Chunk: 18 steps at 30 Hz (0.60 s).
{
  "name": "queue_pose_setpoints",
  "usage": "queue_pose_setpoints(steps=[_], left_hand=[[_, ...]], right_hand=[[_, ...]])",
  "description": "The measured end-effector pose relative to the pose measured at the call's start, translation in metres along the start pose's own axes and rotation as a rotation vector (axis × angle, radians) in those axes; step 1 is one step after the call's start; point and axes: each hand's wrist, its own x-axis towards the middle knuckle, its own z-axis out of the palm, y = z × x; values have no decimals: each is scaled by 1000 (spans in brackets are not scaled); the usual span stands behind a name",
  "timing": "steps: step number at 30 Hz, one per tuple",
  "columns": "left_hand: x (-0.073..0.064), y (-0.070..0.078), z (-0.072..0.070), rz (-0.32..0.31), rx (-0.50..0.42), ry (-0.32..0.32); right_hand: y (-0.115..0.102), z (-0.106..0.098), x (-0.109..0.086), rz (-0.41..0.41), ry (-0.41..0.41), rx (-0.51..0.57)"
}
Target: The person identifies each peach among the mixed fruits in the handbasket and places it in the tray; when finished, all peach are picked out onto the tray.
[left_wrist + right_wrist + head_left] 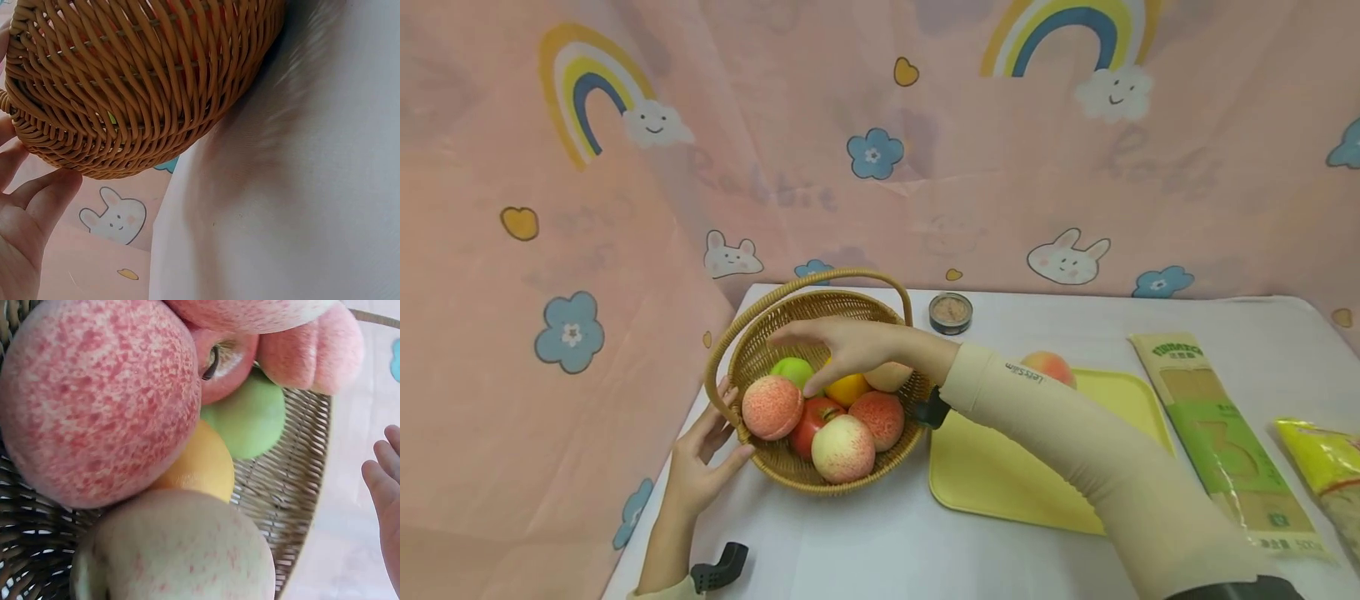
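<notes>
A wicker basket (pixel 820 483) with an arched handle holds several fruits. Among them are a green apple (pixel 792 369), a red apple (pixel 808 429), a yellow-orange fruit (pixel 848 390), a reddish peach (pixel 772 407) and a pale peach (pixel 843 450). My left hand (pixel 700 462) touches the basket's left side near the handle base, thumb and fingers spread apart. The left wrist view shows fingertips against the wicker. Over the fruit reaches my right hand (pixel 850 343), fingers extended, thumb pointing down close to the reddish peach. It holds nothing visible; its fingers (pixel 382 469) also show in the right wrist view.
A yellow tray (pixel 985 483) lies right of the basket, partly under the right forearm, with a peach (pixel 1049 367) at its back edge. A round tin (pixel 951 312) stands behind. Farther right are a green-labelled packet (pixel 1221 433) and a yellow bag (pixel 1326 458).
</notes>
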Motion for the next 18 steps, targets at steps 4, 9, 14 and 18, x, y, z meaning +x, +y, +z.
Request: queue_pose_setpoints(steps=[4, 9, 14, 18], left_hand=[[0, 0, -1, -4, 6, -5], [-1, 2, -1, -26, 32, -9], [-1, 2, -1, -28, 28, -5], [-1, 1, -1, -18, 18, -8]], right_hand=[[-1, 5, 14, -9, -63, 35], [-2, 14, 25, 9, -145, 22], [0, 26, 31, 48, -186, -6], [1, 32, 32, 81, -197, -39]])
